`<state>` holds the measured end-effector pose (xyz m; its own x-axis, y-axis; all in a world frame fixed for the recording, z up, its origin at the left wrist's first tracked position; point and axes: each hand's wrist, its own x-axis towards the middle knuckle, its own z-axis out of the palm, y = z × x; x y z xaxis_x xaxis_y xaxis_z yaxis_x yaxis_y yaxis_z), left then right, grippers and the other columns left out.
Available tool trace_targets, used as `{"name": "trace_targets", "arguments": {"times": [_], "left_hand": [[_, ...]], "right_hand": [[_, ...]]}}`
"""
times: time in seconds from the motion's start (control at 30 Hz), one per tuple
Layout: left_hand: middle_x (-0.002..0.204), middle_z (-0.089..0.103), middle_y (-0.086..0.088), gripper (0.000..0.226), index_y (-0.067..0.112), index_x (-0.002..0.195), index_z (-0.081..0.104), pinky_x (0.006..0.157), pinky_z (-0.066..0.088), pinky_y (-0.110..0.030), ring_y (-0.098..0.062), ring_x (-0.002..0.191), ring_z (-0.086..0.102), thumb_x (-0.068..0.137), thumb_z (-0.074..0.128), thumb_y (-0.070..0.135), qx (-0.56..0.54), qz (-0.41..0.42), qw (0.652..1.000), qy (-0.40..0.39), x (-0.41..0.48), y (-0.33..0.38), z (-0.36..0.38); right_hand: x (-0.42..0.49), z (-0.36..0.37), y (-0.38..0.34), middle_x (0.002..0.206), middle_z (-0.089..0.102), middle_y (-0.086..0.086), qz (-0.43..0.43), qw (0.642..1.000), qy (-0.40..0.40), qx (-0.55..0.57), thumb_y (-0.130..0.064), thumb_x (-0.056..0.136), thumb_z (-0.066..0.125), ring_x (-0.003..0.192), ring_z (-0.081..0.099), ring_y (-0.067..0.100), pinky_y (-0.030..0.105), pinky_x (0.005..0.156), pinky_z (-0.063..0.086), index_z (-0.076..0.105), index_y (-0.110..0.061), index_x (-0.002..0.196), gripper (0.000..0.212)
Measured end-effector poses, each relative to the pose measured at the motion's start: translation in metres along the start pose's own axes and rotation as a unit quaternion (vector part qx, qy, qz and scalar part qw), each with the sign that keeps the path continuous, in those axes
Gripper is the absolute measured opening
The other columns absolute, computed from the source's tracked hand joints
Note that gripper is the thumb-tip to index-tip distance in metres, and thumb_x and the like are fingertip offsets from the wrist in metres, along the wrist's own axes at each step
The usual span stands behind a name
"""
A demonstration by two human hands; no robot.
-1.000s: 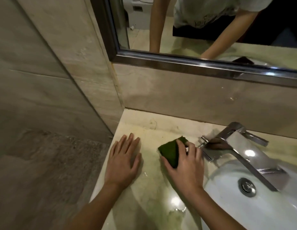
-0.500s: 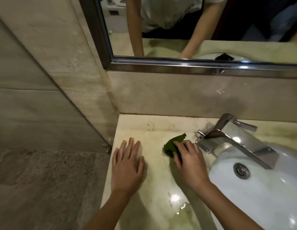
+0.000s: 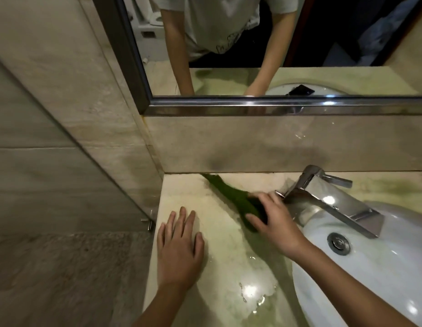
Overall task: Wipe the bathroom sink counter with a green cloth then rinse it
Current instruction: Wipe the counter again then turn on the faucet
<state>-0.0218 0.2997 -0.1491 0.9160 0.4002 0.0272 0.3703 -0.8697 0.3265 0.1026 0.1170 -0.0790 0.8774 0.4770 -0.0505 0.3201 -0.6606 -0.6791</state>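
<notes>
1. Green cloth (image 3: 231, 197) lay on the counter (image 3: 219, 274), long axis diagonal, far tip pointing at the back wall.
2. Right hand (image 3: 273, 223) gripped its near end, fingers curled.
3. Left hand (image 3: 179, 246) lay flat, fingers slightly spread.

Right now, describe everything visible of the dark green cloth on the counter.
The dark green cloth looks like soft, fuzzy fabric, drawn out in a long strip lying on the pale marble counter. Its far tip nearly reaches the back wall; the right hand grips its near end, beside the chrome faucet. Its edges are blurred.
</notes>
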Motion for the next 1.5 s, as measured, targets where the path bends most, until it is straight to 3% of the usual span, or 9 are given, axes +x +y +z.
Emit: {"name": "trace_targets", "arguments": {"times": [0.2,0.4,0.6,0.83,1.0,1.13,1.27,1.37,1.5], "left_hand": [[0.152,0.027,0.006,0.056,0.027,0.144,0.035,0.114,0.007,-0.033,-0.008,0.141,0.011,0.092,0.027,0.045,-0.015,0.003,1.000,0.019,0.001,0.000,0.001],[0.154,0.021,0.009,0.058,0.031,0.146,0.029,0.115,0.005,-0.033,-0.008,0.143,0.008,0.091,0.023,0.048,-0.020,0.001,1.000,0.018,-0.001,0.000,0.002],[0.155,0.020,0.007,0.058,0.029,0.146,0.029,0.116,0.007,-0.035,-0.008,0.143,0.008,0.091,0.022,0.048,-0.032,0.005,0.999,0.022,0.000,0.000,0.002],[0.154,0.024,0.005,0.057,0.029,0.146,0.030,0.115,0.007,-0.034,-0.008,0.142,0.009,0.092,0.023,0.046,-0.017,0.005,1.000,0.023,-0.001,-0.001,0.001],[0.155,0.018,0.007,0.059,0.030,0.147,0.024,0.118,0.009,-0.037,-0.009,0.144,0.006,0.092,0.018,0.049,-0.022,0.003,1.000,0.011,-0.003,0.001,0.001],[0.154,0.016,0.009,0.059,0.031,0.147,0.024,0.116,0.002,-0.031,-0.005,0.142,0.003,0.091,0.019,0.049,-0.028,0.000,0.999,0.021,-0.002,0.002,0.000],[0.152,0.026,0.007,0.056,0.030,0.144,0.032,0.112,0.004,-0.029,-0.007,0.141,0.012,0.092,0.024,0.049,-0.031,0.015,0.999,0.021,-0.001,-0.002,-0.001],[0.146,0.040,0.009,0.056,0.030,0.139,0.043,0.106,0.016,-0.028,-0.011,0.134,0.028,0.091,0.024,0.051,-0.020,0.049,0.999,0.013,0.010,-0.017,-0.014],[0.150,0.034,0.003,0.055,0.024,0.140,0.042,0.111,0.020,-0.034,-0.013,0.140,0.022,0.093,0.025,0.044,-0.022,0.071,0.997,0.025,0.034,-0.038,-0.014]], "right_hand": [[-0.018,0.006,0.011,0.126,0.036,0.001,0.036,0.987,-0.012,-0.156,-0.045,0.084,0.062,0.116,0.032,0.021,0.036,0.096,0.037,0.045,-0.026,0.130,0.053],[0.008,0.022,0.002,0.128,0.047,0.010,-0.014,0.986,0.069,-0.151,-0.029,0.095,0.050,0.116,0.040,0.031,0.043,0.094,0.042,0.054,-0.019,0.128,0.035],[-0.003,0.041,0.008,0.094,0.057,0.009,0.005,0.982,0.064,-0.176,-0.020,0.089,0.060,0.090,0.051,0.032,0.038,0.075,0.043,0.062,-0.010,0.110,0.024],[-0.007,0.030,-0.003,0.087,0.057,-0.003,-0.033,0.992,0.106,0.052,-0.010,0.087,0.064,0.079,0.054,0.009,0.005,0.072,0.035,0.069,-0.009,0.103,0.017],[0.000,0.033,0.011,0.120,0.057,0.012,-0.042,0.976,0.128,-0.169,-0.007,0.087,0.059,0.109,0.050,0.032,0.044,0.091,0.048,0.057,-0.009,0.125,0.038],[0.000,0.051,0.021,0.145,0.042,0.000,-0.109,0.970,0.009,-0.218,-0.041,0.097,0.024,0.137,0.028,0.013,0.031,0.115,0.015,0.043,-0.019,0.139,0.051],[-0.001,0.055,0.025,0.154,0.014,-0.008,-0.109,0.966,-0.044,-0.231,-0.048,0.097,0.006,0.141,-0.001,0.004,0.023,0.113,-0.008,0.017,-0.023,0.148,0.058],[-0.011,0.053,0.029,0.154,-0.007,-0.012,-0.123,0.961,-0.076,-0.237,-0.051,0.094,-0.003,0.139,-0.018,-0.001,0.022,0.112,-0.016,-0.004,-0.028,0.147,0.058],[0.007,0.051,0.030,0.156,0.001,-0.008,-0.053,0.973,-0.002,-0.223,-0.048,0.097,0.004,0.142,-0.009,0.003,0.027,0.116,-0.006,0.005,-0.024,0.149,0.057]]}}
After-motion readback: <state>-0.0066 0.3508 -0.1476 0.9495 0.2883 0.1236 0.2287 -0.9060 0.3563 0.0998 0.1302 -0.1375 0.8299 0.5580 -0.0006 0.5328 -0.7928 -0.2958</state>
